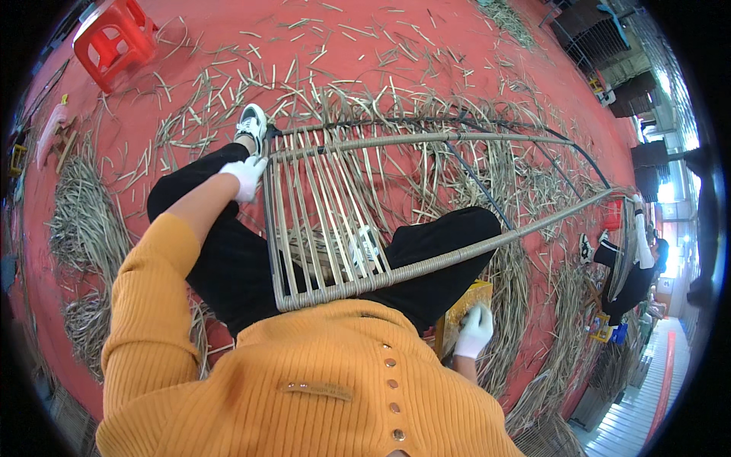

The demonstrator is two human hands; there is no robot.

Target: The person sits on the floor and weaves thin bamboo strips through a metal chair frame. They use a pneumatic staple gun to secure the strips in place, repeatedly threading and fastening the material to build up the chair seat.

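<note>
A long frame wrapped in tan cane [426,263] lies across my lap, with pale slats [281,221] set side by side over its left part. Dark bare bars show on its far side and right part. My left hand [245,178], in a white glove, is at the far left corner, its fingers closed on the frame's left bar. Low on my right, my white-gloved right hand [475,332] is beside a yellow stool [459,308], away from the frame. Its fingers are drawn together; whatever they may hold is hidden.
Cut cane strips [91,213] lie in heaps and scattered over the red floor [205,46]. A red plastic stool [114,42] stands at the far left. Another person [636,266] sits at the right with a woven piece. Dark stacked frames [590,34] are at the far right.
</note>
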